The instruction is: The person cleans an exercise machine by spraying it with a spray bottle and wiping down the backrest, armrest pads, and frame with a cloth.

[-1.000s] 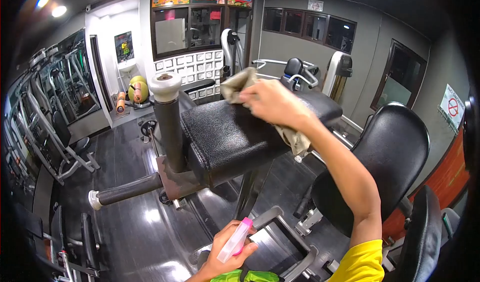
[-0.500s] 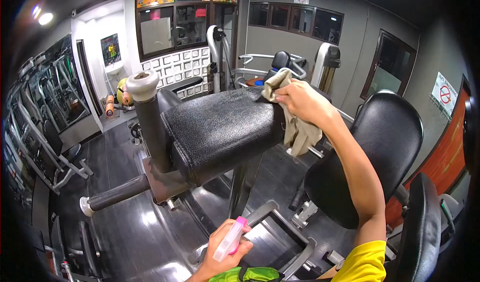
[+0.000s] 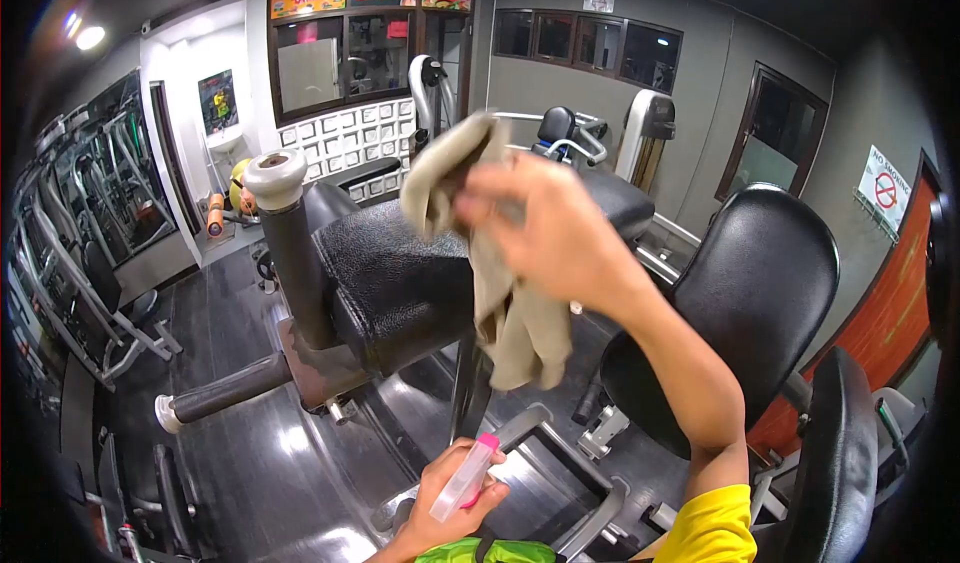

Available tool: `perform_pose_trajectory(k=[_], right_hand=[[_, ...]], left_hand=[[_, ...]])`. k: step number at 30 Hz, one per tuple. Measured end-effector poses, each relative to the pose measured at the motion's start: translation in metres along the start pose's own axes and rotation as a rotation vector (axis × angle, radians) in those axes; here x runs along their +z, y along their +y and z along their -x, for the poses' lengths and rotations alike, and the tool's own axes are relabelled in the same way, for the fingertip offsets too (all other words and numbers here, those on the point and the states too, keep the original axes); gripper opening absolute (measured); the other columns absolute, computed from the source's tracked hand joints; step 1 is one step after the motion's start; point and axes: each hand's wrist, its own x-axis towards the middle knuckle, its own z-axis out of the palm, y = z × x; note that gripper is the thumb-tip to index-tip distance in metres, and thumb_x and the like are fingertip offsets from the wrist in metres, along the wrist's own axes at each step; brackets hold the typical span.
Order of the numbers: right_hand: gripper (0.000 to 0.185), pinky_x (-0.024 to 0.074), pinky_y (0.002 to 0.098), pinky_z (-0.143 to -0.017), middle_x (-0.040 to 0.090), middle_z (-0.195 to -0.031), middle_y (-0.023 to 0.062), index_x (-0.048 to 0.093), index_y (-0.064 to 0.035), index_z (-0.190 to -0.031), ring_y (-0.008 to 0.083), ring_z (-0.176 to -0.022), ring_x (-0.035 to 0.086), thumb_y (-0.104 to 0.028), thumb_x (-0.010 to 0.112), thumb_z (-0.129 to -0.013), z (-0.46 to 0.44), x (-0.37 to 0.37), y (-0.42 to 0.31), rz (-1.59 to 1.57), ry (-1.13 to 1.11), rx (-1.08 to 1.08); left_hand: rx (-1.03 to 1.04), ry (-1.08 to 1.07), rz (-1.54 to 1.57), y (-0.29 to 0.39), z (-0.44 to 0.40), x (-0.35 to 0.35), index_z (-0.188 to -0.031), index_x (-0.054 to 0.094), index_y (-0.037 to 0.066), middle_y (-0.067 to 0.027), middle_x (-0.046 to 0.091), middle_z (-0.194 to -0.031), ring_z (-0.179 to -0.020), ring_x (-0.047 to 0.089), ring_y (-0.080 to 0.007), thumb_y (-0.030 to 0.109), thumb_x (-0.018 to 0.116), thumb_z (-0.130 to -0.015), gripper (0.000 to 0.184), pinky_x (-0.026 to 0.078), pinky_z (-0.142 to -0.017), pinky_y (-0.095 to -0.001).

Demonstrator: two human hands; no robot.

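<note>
Gripped in my right hand [image 3: 565, 233] is a beige cloth [image 3: 520, 338], bunched at the top and hanging in loose folds below. Hand and cloth are blurred, raised in front of the black padded bench [image 3: 400, 273], hiding part of its top; I cannot tell if the cloth touches it. Low in the view, my left hand [image 3: 432, 493] is closed around what looks like a small spray bottle [image 3: 464, 483], with a translucent head and pink tip. Its lower part is hidden by my fingers.
An upright post with a pale round cap [image 3: 275, 178] and a padded roller bar [image 3: 225, 391] stand left of the bench. A black seat back [image 3: 765, 283] rises on the right. Metal frame bars [image 3: 570, 453] lie below; more gym machines line the left wall.
My right hand has moved left and towards me with the cloth, from the bench pad's far right end to in front of its middle. My left hand stays nearly still with the bottle.
</note>
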Motion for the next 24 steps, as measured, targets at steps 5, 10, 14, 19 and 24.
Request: perform_pose_trajectory(k=[5, 10, 14, 19, 24], right_hand=[[0.025, 0.0470, 0.0349, -0.073, 0.065, -0.082, 0.0181, 0.064, -0.0011, -0.098, 0.0272, -0.073, 0.062, -0.022, 0.053, -0.089, -0.037, -0.009, 0.033, -0.098, 0.454, 0.098], [0.023, 0.0462, 0.0354, -0.071, 0.065, -0.080, 0.0145, 0.065, -0.0049, -0.095, 0.0240, -0.071, 0.058, -0.022, 0.051, -0.090, -0.027, -0.021, 0.056, 0.060, -0.121, 0.276], [0.027, 0.0435, 0.0277, -0.061, 0.059, -0.070, 0.0047, 0.062, -0.0012, -0.090, 0.0086, -0.065, 0.051, -0.021, 0.044, -0.096, -0.046, -0.039, 0.054, -0.099, -0.070, 0.303], [0.034, 0.0452, 0.0209, -0.064, 0.061, -0.081, -0.0032, 0.061, -0.0027, -0.100, 0.0032, -0.071, 0.053, -0.031, 0.041, -0.100, -0.058, -0.040, 0.048, -0.632, 0.121, 0.475], [0.027, 0.0466, 0.0379, -0.085, 0.064, -0.104, 0.0175, 0.064, -0.0066, -0.108, 0.0331, -0.097, 0.060, -0.021, 0.052, -0.089, -0.041, -0.017, 0.105, 0.706, -0.179, 0.337]], left_hand=[[0.054, 0.039, -0.027, 0.002, 0.001, 0.002, -0.102, 0.058, -0.002, -0.0116, 0.060, -0.099, -0.068, 0.062, -0.0117, 0.004, 0.073, -0.075, 0.031, 0.048, -0.064, -0.0232], [0.112, 0.061, -0.091, -0.001, 0.004, -0.003, -0.102, 0.059, -0.002, -0.0112, 0.061, -0.098, -0.067, 0.062, -0.0114, 0.003, 0.073, -0.075, 0.031, 0.048, -0.064, -0.0234], [0.102, 0.066, -0.118, 0.000, 0.003, -0.003, -0.100, 0.059, -0.002, -0.0104, 0.060, -0.098, -0.067, 0.062, -0.0109, 0.001, 0.072, -0.075, 0.029, 0.048, -0.063, -0.0232], [0.091, 0.059, -0.127, 0.007, 0.003, 0.002, -0.101, 0.059, -0.003, -0.0104, 0.059, -0.099, -0.067, 0.061, -0.0109, 0.000, 0.071, -0.075, 0.029, 0.048, -0.062, -0.0226], [0.136, 0.054, -0.173, 0.004, 0.008, 0.003, -0.102, 0.059, -0.003, -0.0110, 0.059, -0.097, -0.065, 0.061, -0.0107, -0.001, 0.071, -0.075, 0.030, 0.048, -0.061, -0.0223]])
